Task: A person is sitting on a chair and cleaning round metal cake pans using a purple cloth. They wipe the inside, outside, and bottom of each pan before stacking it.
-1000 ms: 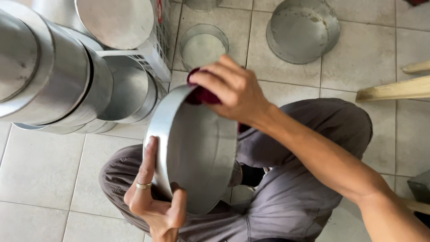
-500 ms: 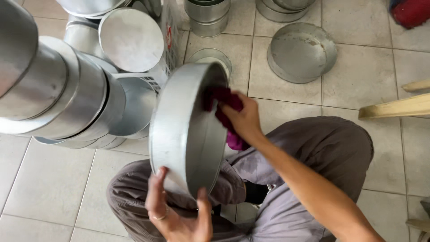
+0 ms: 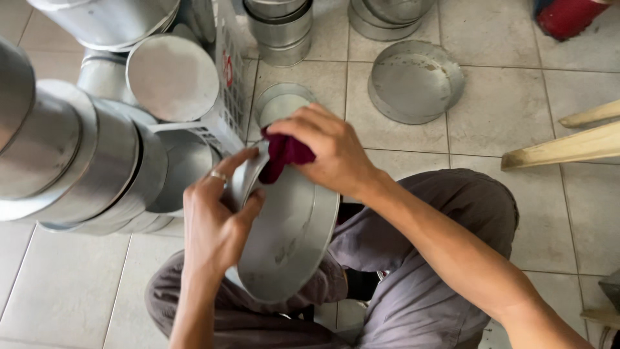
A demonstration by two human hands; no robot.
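While left hand (image 3: 216, 223) grips round pan (image 3: 287, 239), right hand (image 3: 326, 152) pinches dark-red cloth (image 3: 284, 155), mostly hidden.

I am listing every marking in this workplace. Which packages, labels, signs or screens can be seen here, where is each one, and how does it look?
Small red mark: on the side of the white plastic lattice crate, upper left of centre, behind the stacked round metal pans; roundish, red on white, too small to tell more.
No packages or screens are in view.
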